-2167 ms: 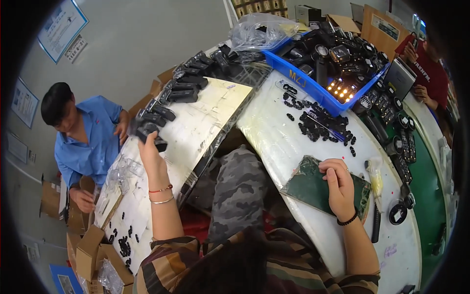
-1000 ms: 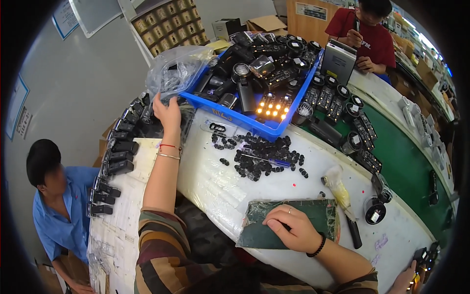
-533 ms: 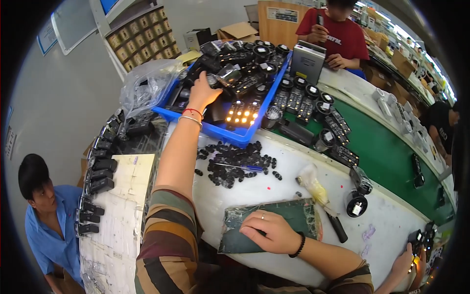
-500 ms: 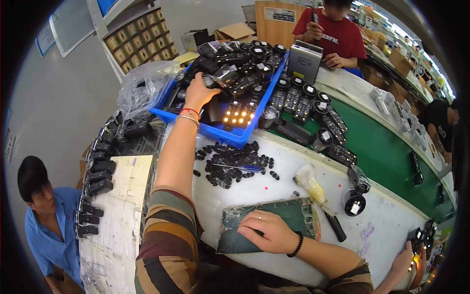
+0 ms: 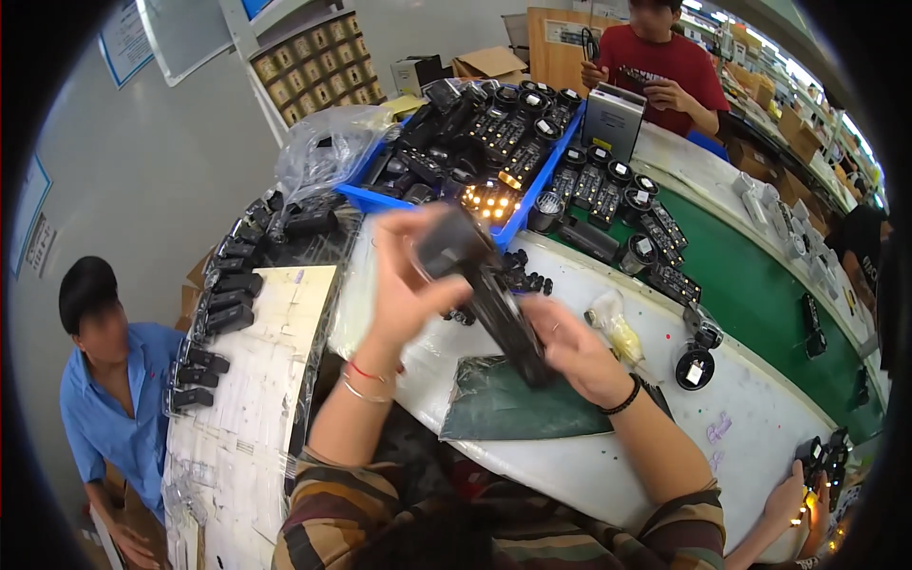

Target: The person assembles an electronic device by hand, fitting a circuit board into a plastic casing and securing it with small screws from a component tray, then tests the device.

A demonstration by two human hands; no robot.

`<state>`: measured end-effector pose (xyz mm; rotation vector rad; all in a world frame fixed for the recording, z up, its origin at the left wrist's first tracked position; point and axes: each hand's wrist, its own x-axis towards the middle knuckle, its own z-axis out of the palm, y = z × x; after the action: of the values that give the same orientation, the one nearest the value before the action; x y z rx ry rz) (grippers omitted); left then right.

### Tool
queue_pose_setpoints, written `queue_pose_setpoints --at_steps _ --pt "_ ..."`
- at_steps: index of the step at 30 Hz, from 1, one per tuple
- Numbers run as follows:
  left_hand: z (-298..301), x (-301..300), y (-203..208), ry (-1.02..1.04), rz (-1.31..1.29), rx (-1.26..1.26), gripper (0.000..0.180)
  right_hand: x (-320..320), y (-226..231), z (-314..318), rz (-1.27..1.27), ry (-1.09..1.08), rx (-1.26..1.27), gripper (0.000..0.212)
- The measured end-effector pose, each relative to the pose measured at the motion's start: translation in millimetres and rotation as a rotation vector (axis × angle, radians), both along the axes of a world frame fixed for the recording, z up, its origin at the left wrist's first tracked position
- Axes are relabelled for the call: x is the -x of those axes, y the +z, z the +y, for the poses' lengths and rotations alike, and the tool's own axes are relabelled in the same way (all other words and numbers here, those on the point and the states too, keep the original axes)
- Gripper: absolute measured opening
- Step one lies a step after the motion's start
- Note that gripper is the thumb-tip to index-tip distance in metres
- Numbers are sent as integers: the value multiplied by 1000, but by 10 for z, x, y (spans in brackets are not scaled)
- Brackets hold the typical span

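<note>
While your left hand (image 5: pixel 408 285) grips the thick head of the long black flashlight (image 5: pixel 480 290) and your right hand (image 5: pixel 570 351) closes on its lower end, you hold it up just above the dark green mat (image 5: pixel 513 413), so you look to be at the checking or fitting step. Next, I think, you need a steady twist or a gentle set-down on the mat. Past the mat's far edge lie small black parts (image 5: pixel 527 275) and the blue bin (image 5: pixel 475 142), so the open room is on the mat.

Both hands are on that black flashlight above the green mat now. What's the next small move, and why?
Probably lower the black flashlight onto the green mat. The left hand grips its head, the right hand its handle end, and it hangs tilted just above the mat.
</note>
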<state>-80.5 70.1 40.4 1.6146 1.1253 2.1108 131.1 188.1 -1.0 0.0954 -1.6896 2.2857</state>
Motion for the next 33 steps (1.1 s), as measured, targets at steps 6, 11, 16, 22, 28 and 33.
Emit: queue_pose_setpoints --at_steps 6,11,16,22,28,33 --pt "-109 546 -261 79 40 355 27 -178 260 75 -355 -216 -650 62" --pt "-41 1498 -1061 841 573 531 38 130 18 380 -254 -124 -1176 65" --pt "22 1573 -1033 992 910 668 28 350 43 502 -271 -54 -1087 56" --pt "-311 1449 -634 962 732 625 15 550 -45 940 -605 -525 -1258 27" --pt "-638 410 -98 885 719 218 31 646 -282 1123 -700 -442 -1181 24" --pt "-747 -592 -390 472 1024 329 36 487 -171 995 -487 -410 -942 19"
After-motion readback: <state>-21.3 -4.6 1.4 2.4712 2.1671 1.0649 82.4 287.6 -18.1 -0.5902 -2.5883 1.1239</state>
